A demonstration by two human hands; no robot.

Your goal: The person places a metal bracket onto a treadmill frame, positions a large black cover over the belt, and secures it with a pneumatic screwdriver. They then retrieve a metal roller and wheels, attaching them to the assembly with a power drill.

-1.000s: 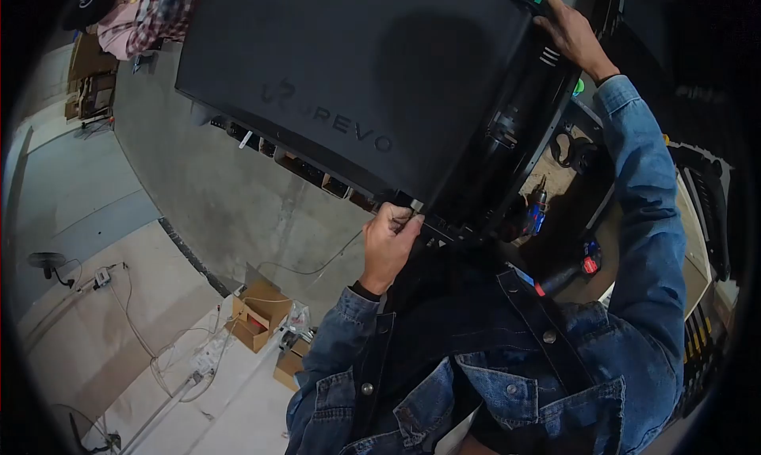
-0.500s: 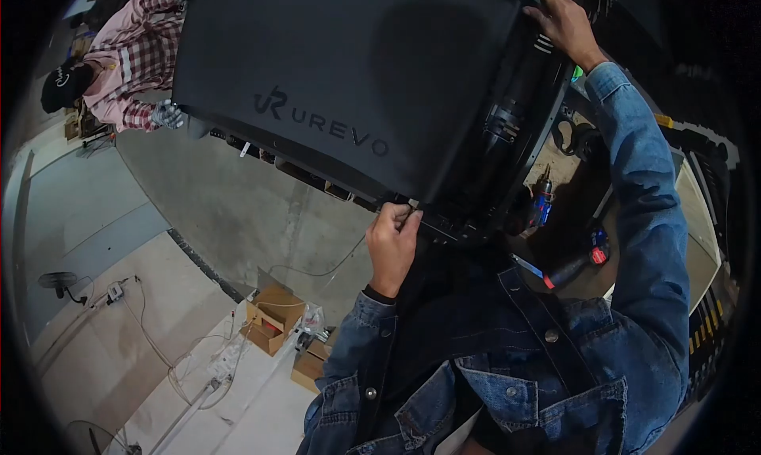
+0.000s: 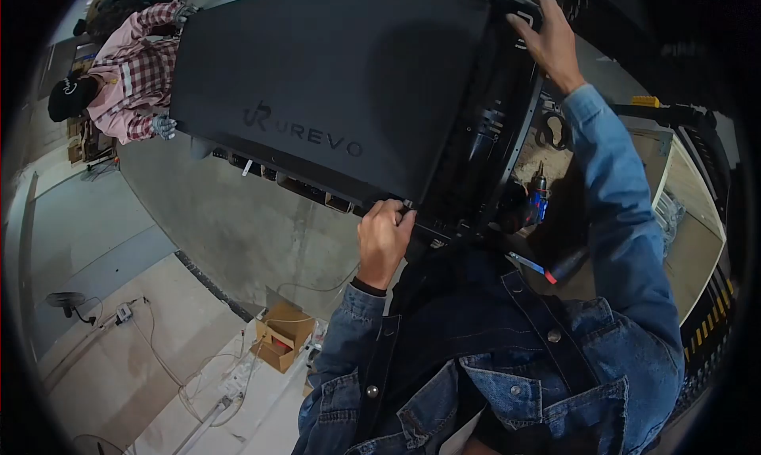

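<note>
At the near lower edge of the big black treadmill deck [image 3: 341,82], the left hand [image 3: 383,241] is closed around the frame rim, fingers curled over it and thumb underneath, wrist bent back and the denim sleeve [image 3: 349,328] dropping straight down to the body. Up at the far corner, the right hand [image 3: 547,39] is wrapped over the end cap, arm stretched nearly full length above the shoulder. Between these two grips the deck is raised and tilted, its underside panel with the UREVO lettering [image 3: 305,134] facing the camera. It looks heavy, rigid and awkward by its breadth; the smooth panel offers no purchase, so the frame edges and corners seem the sound places to hold. Beyond the far end, another person in a plaid shirt [image 3: 131,66] has a gloved hand [image 3: 164,124] at the deck's opposite corner. Below lie a cardboard box [image 3: 284,340] and a cordless drill [image 3: 537,201]
</note>
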